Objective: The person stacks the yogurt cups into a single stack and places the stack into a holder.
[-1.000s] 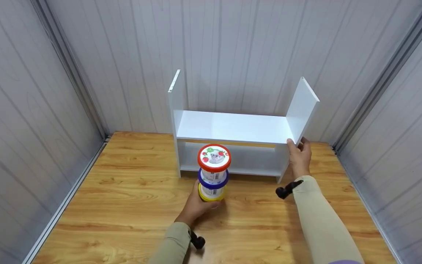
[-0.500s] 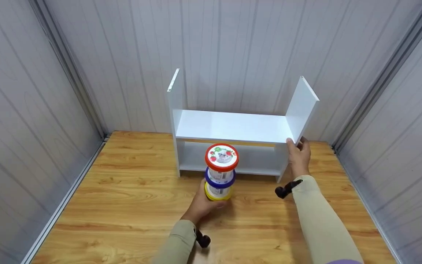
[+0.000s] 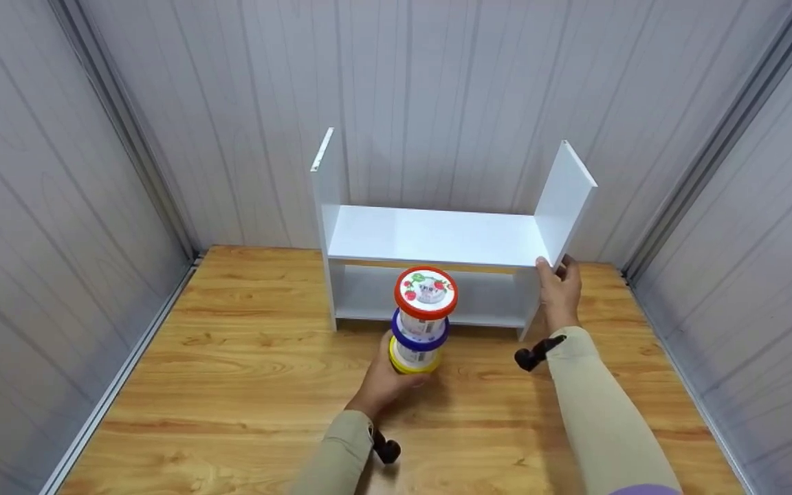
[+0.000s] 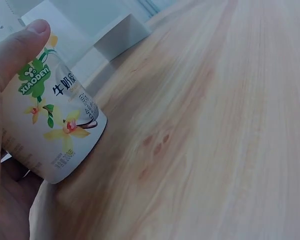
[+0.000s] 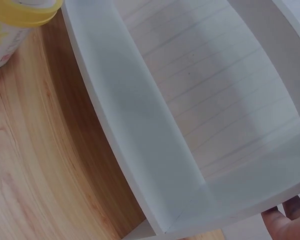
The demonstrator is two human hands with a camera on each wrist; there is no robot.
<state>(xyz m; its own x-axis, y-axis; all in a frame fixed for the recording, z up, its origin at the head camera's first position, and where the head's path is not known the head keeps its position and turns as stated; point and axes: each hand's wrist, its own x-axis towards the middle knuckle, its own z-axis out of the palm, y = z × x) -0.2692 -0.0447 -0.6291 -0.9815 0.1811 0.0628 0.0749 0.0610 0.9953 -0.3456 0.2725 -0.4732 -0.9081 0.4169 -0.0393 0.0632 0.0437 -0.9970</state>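
Observation:
My left hand (image 3: 383, 379) grips the lowest of three stacked lidded cups. That bottom cup (image 4: 55, 120) has a yellow lid and printed vanilla flowers. Above it come a cup with a blue lid (image 3: 421, 333) and, on top, one with a red-rimmed strawberry lid (image 3: 426, 293). I cannot tell whether the bottom cup touches the table. Behind the stack stands a white two-tier shelf (image 3: 430, 237). With thumb in front and fingers behind, my right hand (image 3: 561, 294) holds the shelf's right side panel at middle-board height. Some of its fingers are hidden by the panel.
The shelf stands on a wood-grain tabletop (image 3: 231, 385) close to the back wall (image 3: 410, 89). Its side panels (image 3: 566, 199) rise above the middle board, and the top is uncovered. Grey panel walls flank the table on both sides.
My left hand has shifted a little to the right with the cup stack, in front of the shelf. My right hand stays in place on the side panel.

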